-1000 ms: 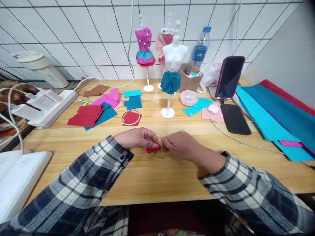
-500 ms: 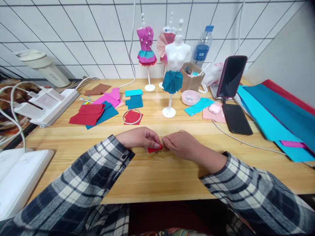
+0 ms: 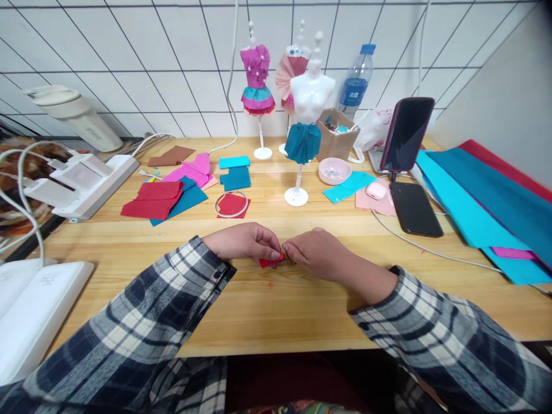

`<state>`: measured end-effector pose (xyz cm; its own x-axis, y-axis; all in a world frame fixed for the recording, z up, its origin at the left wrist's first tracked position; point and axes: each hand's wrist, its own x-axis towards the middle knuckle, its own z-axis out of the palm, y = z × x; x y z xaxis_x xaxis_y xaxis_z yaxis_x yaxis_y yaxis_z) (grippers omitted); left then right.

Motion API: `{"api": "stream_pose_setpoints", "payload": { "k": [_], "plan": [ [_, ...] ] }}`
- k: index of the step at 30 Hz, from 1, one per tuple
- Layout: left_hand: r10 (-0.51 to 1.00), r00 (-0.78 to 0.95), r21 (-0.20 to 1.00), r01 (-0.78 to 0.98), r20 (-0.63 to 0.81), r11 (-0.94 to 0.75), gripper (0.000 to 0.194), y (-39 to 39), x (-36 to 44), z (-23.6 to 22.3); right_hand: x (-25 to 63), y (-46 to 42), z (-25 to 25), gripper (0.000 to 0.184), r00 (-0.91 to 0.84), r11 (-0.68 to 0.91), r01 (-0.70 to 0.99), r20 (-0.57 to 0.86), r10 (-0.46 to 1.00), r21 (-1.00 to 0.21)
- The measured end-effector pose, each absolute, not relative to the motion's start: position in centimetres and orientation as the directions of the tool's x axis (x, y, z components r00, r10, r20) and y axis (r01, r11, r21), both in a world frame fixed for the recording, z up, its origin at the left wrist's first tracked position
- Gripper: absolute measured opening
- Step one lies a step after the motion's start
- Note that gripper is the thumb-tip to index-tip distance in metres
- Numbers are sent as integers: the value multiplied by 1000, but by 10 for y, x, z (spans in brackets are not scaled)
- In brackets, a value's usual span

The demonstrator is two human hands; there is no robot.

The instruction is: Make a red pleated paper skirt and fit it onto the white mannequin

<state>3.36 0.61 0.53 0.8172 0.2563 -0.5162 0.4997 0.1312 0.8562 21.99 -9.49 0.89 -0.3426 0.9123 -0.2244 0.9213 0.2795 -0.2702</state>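
Over the front middle of the table, my left hand pinches a small folded piece of red crepe paper between thumb and fingers. My right hand is closed close beside it, fingertips at the paper's right end. Whatever my right hand grips is hidden by its own fingers; only a small dark bit shows near the fingertips. Below the red piece, a tiny red scrap lies on the wood. Beyond my hands stands a white mini dress form with a teal paper skirt.
Behind are two dressed forms, one in a magenta outfit. A white ring lies over a red square. Folded red paper sits left. A pink bowl, cardboard box, phones and long paper sheets are right.
A tiny red scrap now lies on the table below my left hand. My right fingertips have shifted slightly left, to the red paper's end. My left hand stays in place.
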Motion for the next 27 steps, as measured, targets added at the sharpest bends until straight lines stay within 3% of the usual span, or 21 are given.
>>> {"api": "stream_pose_setpoints", "payload": {
  "k": [13,27],
  "plan": [
    [259,807,846,491,-531,207,32,6,32,5,226,-92,15,52,-245,199,960,-246,938,-196],
    [278,801,848,501,-531,175,31,5,33,5,223,-94,13,49,-325,263,926,-219,920,-270]
  ]
}}
